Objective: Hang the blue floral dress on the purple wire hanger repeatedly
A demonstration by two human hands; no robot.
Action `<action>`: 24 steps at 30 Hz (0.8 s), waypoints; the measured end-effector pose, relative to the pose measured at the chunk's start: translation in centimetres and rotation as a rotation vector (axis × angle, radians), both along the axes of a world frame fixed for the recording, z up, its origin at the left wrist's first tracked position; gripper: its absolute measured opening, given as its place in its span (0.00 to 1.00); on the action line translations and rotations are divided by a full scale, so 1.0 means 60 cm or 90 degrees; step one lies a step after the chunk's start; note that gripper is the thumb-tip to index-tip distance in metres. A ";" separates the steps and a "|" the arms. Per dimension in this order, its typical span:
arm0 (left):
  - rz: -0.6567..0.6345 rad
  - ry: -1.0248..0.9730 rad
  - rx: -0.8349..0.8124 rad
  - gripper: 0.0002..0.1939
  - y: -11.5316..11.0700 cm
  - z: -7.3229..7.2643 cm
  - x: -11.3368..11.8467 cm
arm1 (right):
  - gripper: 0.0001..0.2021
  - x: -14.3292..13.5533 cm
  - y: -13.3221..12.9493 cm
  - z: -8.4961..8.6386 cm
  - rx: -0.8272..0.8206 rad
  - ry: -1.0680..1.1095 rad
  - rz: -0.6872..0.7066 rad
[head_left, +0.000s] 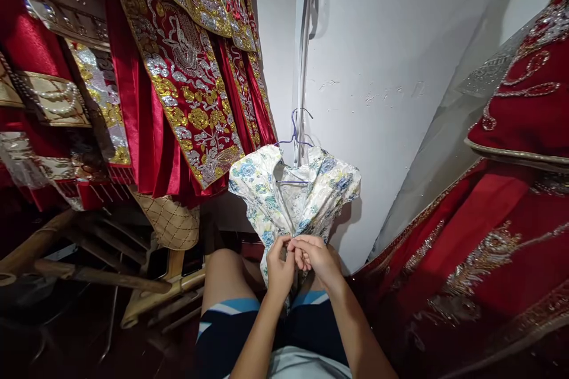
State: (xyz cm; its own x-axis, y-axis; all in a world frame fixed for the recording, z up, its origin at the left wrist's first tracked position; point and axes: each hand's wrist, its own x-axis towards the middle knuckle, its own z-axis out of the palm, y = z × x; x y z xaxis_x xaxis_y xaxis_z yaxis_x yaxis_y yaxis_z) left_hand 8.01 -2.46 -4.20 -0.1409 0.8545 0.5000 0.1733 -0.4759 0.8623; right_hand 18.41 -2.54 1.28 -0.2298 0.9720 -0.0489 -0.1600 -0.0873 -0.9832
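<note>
A white dress [258, 189] printed with blue and yellow flowers hangs open at the neck on a thin purple hanger [294, 130]. Both hands meet at the bottom of its V-shaped neckline, over my lap. My left hand [281, 263] pinches the front edge of the cloth between thumb and fingers. Right beside it, my right hand [313, 254] also pinches the cloth at the same spot, its fingers curled. Whether a button or other fastener lies between the fingertips is hidden. The lower part of the dress falls between my legs, mostly out of sight.
Red garments [186, 89] with gold and silver embroidery hang at the left. More red beaded clothing [502, 237] fills the right side. A white wall [373, 59] with a metal upright [303, 41] stands ahead. Bamboo furniture [102, 272] is at the lower left.
</note>
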 end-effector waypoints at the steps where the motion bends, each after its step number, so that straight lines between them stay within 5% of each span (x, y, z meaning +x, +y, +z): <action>1: -0.003 0.011 0.009 0.07 0.001 0.001 -0.003 | 0.13 0.002 0.003 0.006 0.008 -0.004 0.000; 14: -0.021 0.164 0.000 0.09 0.037 -0.031 -0.013 | 0.08 0.015 0.183 0.211 0.188 0.067 -0.149; 20: -0.060 0.184 -0.059 0.09 0.048 -0.059 -0.032 | 0.09 0.012 0.187 0.224 0.256 0.091 -0.160; 22: -0.049 0.179 -0.035 0.07 0.057 -0.038 -0.035 | 0.09 0.013 0.180 0.216 0.273 0.071 -0.131; 24: -0.019 0.152 0.031 0.05 0.072 0.010 -0.038 | 0.10 0.013 0.172 0.208 0.286 0.050 -0.114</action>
State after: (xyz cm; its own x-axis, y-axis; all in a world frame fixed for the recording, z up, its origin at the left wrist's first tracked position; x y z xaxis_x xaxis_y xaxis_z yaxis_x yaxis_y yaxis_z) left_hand 5.75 1.85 -3.59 0.0115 0.8306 0.5567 0.3548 -0.5239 0.7744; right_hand 19.20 7.80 13.73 -0.0431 0.9173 0.3958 -0.2092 0.3791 -0.9014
